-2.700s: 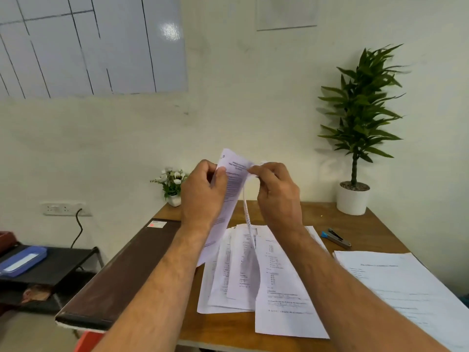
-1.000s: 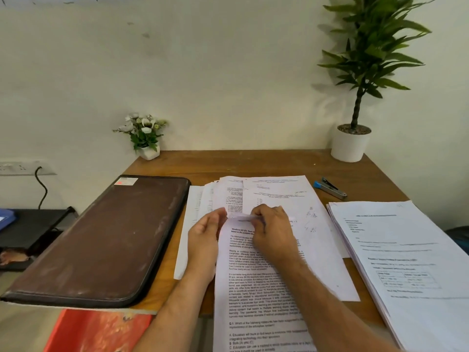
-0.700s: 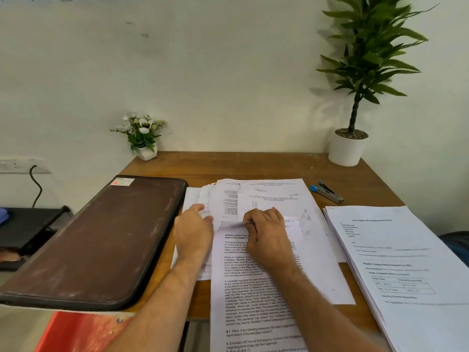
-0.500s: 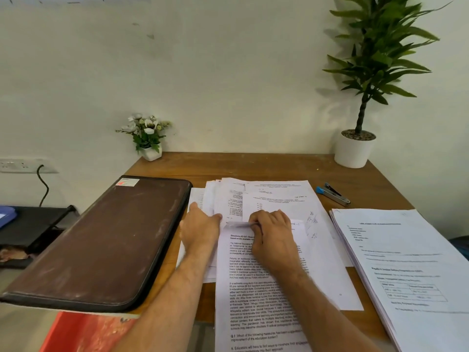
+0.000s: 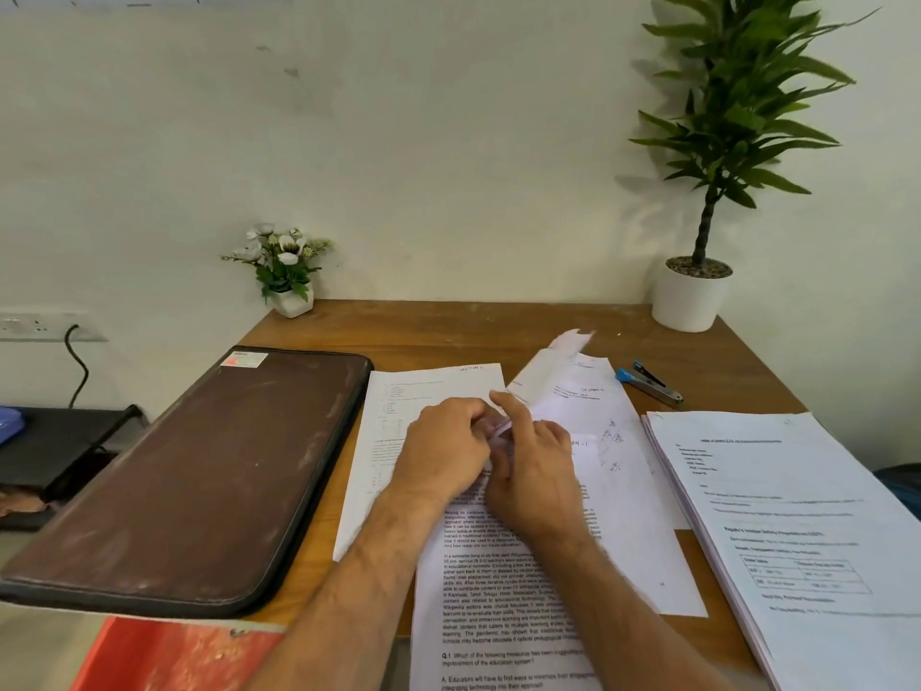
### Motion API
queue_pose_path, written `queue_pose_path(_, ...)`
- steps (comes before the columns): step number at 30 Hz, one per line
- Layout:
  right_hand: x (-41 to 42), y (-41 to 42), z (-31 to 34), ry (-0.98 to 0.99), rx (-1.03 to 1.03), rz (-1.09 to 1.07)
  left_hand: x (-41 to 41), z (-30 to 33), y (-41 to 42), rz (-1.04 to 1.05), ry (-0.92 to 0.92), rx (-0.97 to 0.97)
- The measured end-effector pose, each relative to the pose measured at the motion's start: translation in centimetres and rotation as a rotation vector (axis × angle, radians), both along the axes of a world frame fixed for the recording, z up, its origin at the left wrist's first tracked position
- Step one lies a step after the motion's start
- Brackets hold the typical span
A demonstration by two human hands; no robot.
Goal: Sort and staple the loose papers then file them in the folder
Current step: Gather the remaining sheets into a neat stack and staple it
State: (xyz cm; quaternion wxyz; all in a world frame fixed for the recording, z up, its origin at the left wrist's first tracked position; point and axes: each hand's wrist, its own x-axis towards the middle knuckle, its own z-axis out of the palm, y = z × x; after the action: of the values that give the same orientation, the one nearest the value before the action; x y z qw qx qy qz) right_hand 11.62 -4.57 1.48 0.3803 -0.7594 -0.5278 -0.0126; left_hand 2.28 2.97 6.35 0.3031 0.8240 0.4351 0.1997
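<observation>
I see both hands on the desk (image 5: 448,336): left hand (image 5: 448,453) and right hand (image 5: 536,466) pinch one lifted sheet (image 5: 553,371); one folder (image 5: 199,471), one stapler (image 5: 648,384), one stack (image 5: 797,531).

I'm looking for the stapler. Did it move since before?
No. The stapler lies on the table where it was, in front of the big plant's white pot, above the thick paper stack. Only the camera shifted.

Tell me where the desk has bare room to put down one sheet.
Bare wood lies along the back, between the flower pot and the plant pot, behind the folder. The middle is crowded with loose papers; the stack fills the right.
</observation>
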Motion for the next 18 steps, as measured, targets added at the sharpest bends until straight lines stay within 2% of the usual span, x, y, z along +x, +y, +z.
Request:
queue_pose_path(6,0.0,-0.4,0.5,-0.056,-0.11,0.006,-0.6,-0.1,0.1,0.056,-0.052,-0.001)
queue_pose_path(10,0.2,0.2,-0.2,-0.129,-0.041,0.036,-1.1,-0.5,0.6,-0.11,-0.014,-0.094)
queue_pose_path(12,0.2,0.2,-0.2,-0.127,-0.05,0.034,-1.6,-0.6,0.9,-0.177,-0.067,-0.205)
queue_pose_path(13,0.2,0.2,0.0,-0.119,-0.073,0.021,-1.9,-0.4,1.2,-0.153,-0.146,-0.272)
queue_pose_path(15,0.1,0.0,0.3,-0.083,-0.135,-0.007,-2.3,-0.4,2.3,0.084,-0.236,-0.285)
queue_pose_path(16,0.2,-0.1,0.4,-0.068,-0.16,-0.017,-2.3,-0.7,3.1,0.242,-0.159,-0.194)
queue_pose_path(18,0.2,-0.3,0.5,-0.046,-0.2,-0.028,-2.2,-1.6,4.0,0.362,0.185,0.007)
